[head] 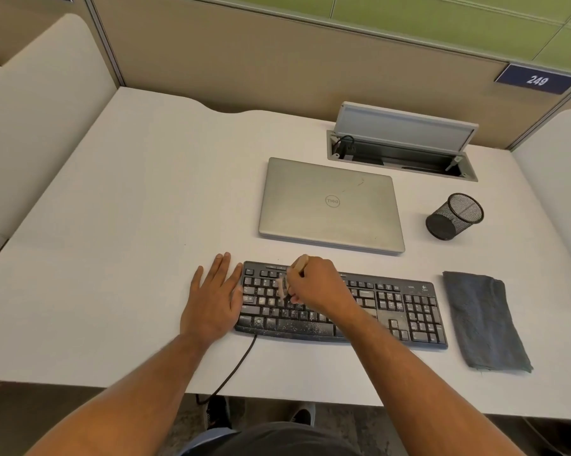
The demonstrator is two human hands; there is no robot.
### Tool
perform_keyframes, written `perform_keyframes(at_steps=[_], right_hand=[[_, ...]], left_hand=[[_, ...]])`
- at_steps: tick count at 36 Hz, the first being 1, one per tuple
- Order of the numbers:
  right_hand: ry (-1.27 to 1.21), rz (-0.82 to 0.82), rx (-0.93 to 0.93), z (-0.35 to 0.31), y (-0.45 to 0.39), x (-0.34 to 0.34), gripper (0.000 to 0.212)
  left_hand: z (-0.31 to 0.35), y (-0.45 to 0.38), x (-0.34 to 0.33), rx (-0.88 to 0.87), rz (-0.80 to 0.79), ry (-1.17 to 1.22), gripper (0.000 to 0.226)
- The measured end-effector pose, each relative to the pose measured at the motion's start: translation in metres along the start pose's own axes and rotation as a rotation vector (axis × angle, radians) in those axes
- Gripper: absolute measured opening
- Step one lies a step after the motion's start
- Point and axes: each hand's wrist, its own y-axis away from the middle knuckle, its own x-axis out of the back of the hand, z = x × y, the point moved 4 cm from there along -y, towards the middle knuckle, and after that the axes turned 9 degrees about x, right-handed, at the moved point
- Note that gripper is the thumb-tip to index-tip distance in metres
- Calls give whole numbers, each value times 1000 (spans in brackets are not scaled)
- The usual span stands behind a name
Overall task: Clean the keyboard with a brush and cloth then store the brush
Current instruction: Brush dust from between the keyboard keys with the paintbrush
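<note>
Right hand (pixel 313 284): we see it curled round a wooden-handled brush (pixel 285 283), held over the left half of the keyboard (pixel 392 307); the bristles are blurred, down at the keys.
Left hand (pixel 213 296): we see it flat on the desk (pixel 129 225), fingers straight and together, its thumb side against the keyboard's left end.
Keyboard: black, wired, pale dust speckling its left keys and front edge; we make out a Logitech mark at its top right corner.
Cloth (pixel 483 320): dark grey, folded, just right of the keyboard, apart from both hands.
Mesh pen cup (pixel 453 217): black, behind the cloth.
Laptop (pixel 331 205): silver, lid closed, Dell logo, behind the keyboard.
Sign (pixel 536 80): we read 249.
</note>
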Motion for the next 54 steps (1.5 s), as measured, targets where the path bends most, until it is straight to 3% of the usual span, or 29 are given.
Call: perform_keyframes(at_steps=[6, 12, 17, 22, 27, 33, 38, 43, 48, 54], right_hand=[[-25, 93, 28, -4, -2, 6, 29], [0, -3, -1, -2, -2, 1, 33], [5, 97, 29, -4, -1, 4, 29], [-18, -16, -6, -3, -4, 0, 31], [-43, 87, 16, -8, -4, 0, 29], [-6, -28, -20, -5, -7, -6, 36], [-35, 79, 13, -11, -6, -2, 27], [10, -51, 0, -11, -10, -10, 34], [9, 49, 48, -15, -8, -4, 32], [31, -40, 13, -14, -11, -8, 36]], left_hand=[[-1, 1, 0, -3, 4, 6, 61], [0, 0, 0, -3, 16, 16, 61], [0, 1, 0, -3, 13, 15, 62], [-1, 1, -1, -4, 18, 13, 61], [-1, 1, -1, -4, 23, 22, 60], [-1, 0, -1, -6, 25, 19, 60], [-1, 0, -1, -6, 21, 23, 60], [0, 1, 0, -9, 34, 20, 59], [0, 1, 0, -8, 27, 26, 59], [-1, 1, 0, -10, 26, 23, 60]])
